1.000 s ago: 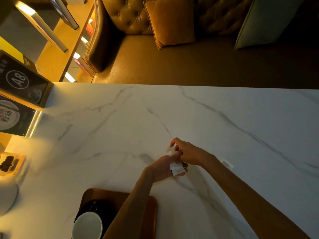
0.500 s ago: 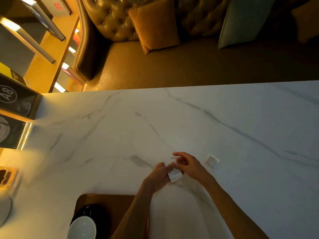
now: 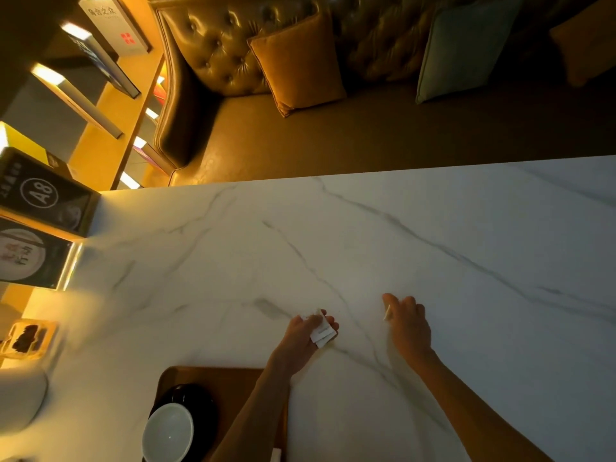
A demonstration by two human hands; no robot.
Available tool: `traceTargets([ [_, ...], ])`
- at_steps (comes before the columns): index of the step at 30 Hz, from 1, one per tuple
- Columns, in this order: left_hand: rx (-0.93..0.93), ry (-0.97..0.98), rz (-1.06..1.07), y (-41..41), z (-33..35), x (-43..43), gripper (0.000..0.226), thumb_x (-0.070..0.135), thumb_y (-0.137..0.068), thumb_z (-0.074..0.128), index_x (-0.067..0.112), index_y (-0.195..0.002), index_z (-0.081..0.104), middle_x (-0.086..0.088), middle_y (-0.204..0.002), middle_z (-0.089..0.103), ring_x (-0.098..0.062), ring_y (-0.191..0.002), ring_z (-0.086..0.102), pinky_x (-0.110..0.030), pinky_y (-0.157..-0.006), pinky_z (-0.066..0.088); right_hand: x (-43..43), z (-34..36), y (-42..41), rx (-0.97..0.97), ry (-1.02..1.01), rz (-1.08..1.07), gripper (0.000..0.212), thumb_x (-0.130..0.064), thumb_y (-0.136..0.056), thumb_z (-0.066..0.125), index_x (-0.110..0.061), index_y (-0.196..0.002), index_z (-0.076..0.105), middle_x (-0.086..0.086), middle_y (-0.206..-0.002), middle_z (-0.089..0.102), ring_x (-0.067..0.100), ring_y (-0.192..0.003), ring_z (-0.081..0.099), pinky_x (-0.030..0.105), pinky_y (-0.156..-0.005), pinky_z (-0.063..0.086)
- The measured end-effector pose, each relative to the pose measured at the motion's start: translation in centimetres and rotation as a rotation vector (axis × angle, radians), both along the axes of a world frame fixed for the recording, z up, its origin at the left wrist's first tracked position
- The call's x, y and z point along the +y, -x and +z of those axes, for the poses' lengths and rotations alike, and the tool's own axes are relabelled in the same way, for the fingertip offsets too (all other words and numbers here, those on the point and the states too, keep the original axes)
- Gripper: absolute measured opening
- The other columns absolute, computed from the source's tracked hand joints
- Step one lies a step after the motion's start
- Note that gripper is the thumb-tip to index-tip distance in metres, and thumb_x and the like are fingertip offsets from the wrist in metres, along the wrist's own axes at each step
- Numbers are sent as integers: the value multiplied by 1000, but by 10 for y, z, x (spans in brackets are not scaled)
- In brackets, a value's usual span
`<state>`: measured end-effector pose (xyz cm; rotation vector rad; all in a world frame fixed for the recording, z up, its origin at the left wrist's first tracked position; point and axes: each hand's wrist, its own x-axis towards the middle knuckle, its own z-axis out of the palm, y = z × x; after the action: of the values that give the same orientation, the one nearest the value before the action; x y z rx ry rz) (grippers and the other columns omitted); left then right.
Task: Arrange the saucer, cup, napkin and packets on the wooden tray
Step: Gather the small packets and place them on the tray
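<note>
— What is the left grip (image 3: 301, 338) doing?

— It is curled round a small stack of white packets (image 3: 322, 334), pinching them between thumb and fingers. The stack sticks out on its right side, just above the white marble table (image 3: 433, 245).

— And the right grip (image 3: 410, 328)?

— It sits to the right of the left grip, well apart from it, knuckles up and fingers bent down to the table. At its thumb side a thin white lone packet (image 3: 387, 312) stands tilted on edge, pinched at the fingertips. How much of it is tucked under the hand I cannot tell.

— Where is the wooden tray (image 3: 206, 378)?

— Nearer the person than the left grip and to its left. The left forearm passes over the tray's right part.

— What is on it?

— A black saucer (image 3: 196, 398) with a white cup (image 3: 168, 431) standing on it, mouth up. Both lie behind and left of the left grip's wrist, well apart from the packets.

— Anything beyond the grips?

— Far off to their left, a dark sign marked A8 (image 3: 43, 195) stands at the table's edge. Past the far edge is a tufted sofa (image 3: 213, 51) with an orange cushion (image 3: 296, 61) and a pale green cushion (image 3: 463, 45).
</note>
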<state>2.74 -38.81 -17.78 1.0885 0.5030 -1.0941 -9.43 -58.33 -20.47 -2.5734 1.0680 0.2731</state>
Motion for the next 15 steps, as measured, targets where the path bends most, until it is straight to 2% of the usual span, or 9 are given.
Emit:
traceTargets([
  [4, -72, -59, 38, 13, 16, 11, 19, 3, -100, 43, -1, -93, 60, -16, -81, 69, -28, -75, 71, -35, -68, 62, 8, 8, 4, 87, -118, -78, 17, -29, -90, 59, -16, -102, 59, 13, -103, 54, 31, -90, 55, 37, -66, 55],
  [6, -108, -78, 55, 19, 25, 19, 16, 2, -99, 45, -1, -95, 60, -17, -84, 67, -28, -77, 69, -34, -68, 62, 13, 14, 6, 67, -268, -178, 17, -30, -83, 64, -15, -90, 60, 11, -99, 55, 30, -84, 58, 33, -67, 50],
  [8, -166, -104, 69, 25, 32, 30, 10, 1, -97, 48, -1, -100, 58, -16, -87, 69, -28, -80, 70, -35, -71, 61, 23, 20, 9, -29, -467, -246, 23, -36, -78, 71, -15, -79, 61, 6, -85, 61, 25, -74, 60, 31, -65, 46],
  [11, -228, -133, 138, 33, 46, 53, 9, 0, -97, 49, 0, -104, 54, -18, -92, 68, -28, -81, 69, -38, -72, 58, 55, 45, 6, -164, -705, -255, 34, -44, -75, 76, -12, -82, 65, 0, -74, 66, 17, -69, 61, 26, -60, 45],
  [13, -240, -138, 167, 36, 55, 64, 7, 2, -96, 49, 1, -99, 55, -18, -89, 65, -29, -78, 65, -37, -70, 55, 84, 65, -4, -236, -911, -277, 33, -40, -74, 79, -13, -86, 66, -1, -74, 68, 14, -66, 61, 21, -57, 46],
  [15, -264, -144, 144, 39, 64, 74, 9, 8, -94, 51, 3, -91, 59, -16, -83, 61, -28, -75, 60, -36, -68, 50, 120, 80, -17, -288, -1034, -303, 29, -36, -75, 79, -13, -87, 66, 2, -76, 70, 12, -64, 62, 21, -53, 49],
])
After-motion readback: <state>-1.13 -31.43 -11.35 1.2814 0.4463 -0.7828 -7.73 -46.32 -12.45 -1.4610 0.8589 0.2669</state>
